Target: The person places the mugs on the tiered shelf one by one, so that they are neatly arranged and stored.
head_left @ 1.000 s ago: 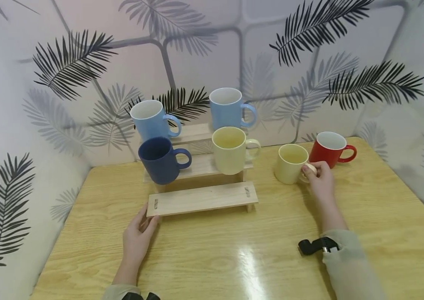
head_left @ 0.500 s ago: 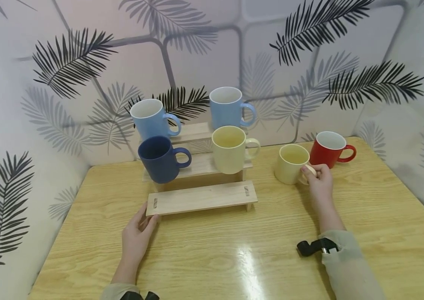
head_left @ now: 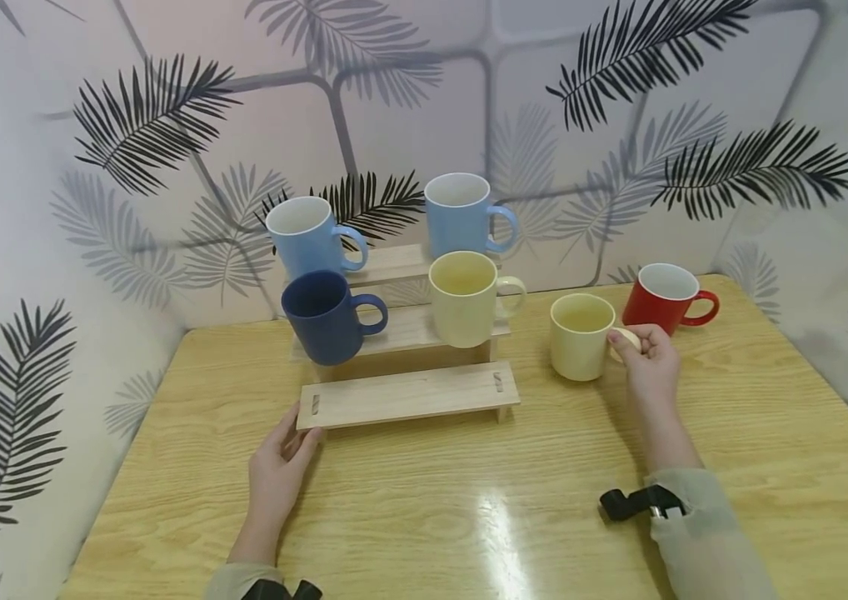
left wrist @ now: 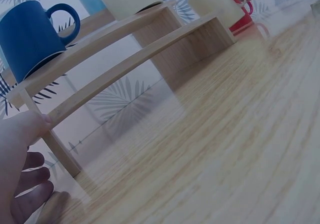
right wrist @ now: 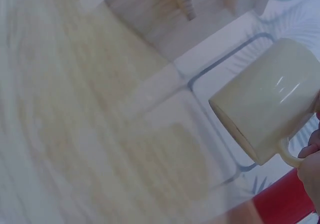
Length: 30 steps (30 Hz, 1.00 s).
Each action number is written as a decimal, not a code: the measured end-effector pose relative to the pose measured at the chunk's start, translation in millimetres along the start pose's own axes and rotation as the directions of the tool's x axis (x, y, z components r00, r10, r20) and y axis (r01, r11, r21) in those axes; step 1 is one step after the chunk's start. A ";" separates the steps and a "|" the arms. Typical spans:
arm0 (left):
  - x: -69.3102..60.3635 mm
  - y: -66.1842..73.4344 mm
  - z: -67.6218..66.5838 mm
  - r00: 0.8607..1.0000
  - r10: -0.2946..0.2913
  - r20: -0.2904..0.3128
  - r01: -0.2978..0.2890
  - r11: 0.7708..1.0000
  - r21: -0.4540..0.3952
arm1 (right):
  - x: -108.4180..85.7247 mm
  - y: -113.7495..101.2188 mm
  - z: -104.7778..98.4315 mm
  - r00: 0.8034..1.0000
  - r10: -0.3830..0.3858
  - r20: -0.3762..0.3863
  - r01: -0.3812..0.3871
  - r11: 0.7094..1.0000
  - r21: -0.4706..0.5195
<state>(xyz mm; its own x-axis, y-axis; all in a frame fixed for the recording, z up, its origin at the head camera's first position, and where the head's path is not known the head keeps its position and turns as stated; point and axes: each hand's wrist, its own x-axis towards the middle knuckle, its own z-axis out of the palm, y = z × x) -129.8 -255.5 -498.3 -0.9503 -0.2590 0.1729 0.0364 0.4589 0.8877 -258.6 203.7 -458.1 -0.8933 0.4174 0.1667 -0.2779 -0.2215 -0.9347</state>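
Note:
My right hand (head_left: 652, 367) pinches the handle of a pale yellow mug (head_left: 576, 350) to the right of a three-tier wooden display rack (head_left: 409, 395). In the right wrist view this yellow mug (right wrist: 270, 99) is held off the table, its base visible above its reflection. My left hand (head_left: 274, 475) holds the front left corner of the rack's lowest shelf, thumb at the front. A dark blue mug (head_left: 322, 329) and another yellow mug (head_left: 461, 308) stand on the middle shelf. Two light blue mugs, one left (head_left: 300, 237) and one right (head_left: 457, 221), stand on the top shelf.
A red mug (head_left: 660, 302) with a white inside stands on the table just behind my right hand. The wood-grain table (head_left: 424, 508) is glossy. A wall (head_left: 401, 92) with a leaf pattern rises close behind the rack.
The yellow mug in my right hand has come up off the table and slightly toward me, away from the red mug. My left hand stays at the rack's corner.

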 end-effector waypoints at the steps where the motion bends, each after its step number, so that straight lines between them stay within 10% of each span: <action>1: 0.0 0.2 0.1 1.000 0.002 0.000 -0.002 1.000 -0.003 | -2.2 -4.0 0.8 1.000 -0.010 0.006 0.010 1.000 0.008; 16: -0.1 1.4 -0.6 1.000 -0.005 0.012 0.006 1.000 -0.012 | -35.2 -68.4 23.2 0.961 -0.193 0.196 0.113 0.927 0.358; 22: -0.5 1.1 -1.1 1.000 0.002 0.002 -0.002 1.000 -0.021 | -49.8 -78.4 35.4 0.897 -0.265 0.355 0.043 0.850 0.526; 30: -1.3 1.6 -1.0 1.000 0.002 0.005 -0.002 1.000 -0.026 | -73.2 -77.8 60.6 0.812 -0.327 0.483 0.023 0.845 0.534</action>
<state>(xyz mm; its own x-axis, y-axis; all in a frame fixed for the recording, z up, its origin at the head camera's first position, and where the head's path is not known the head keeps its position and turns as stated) -128.2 -255.3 -496.6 -0.9516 -0.2540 0.1729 0.0466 0.4369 0.8983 -193.0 137.0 -378.6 -0.8050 -0.0146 0.5931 -0.4440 -0.6482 -0.6186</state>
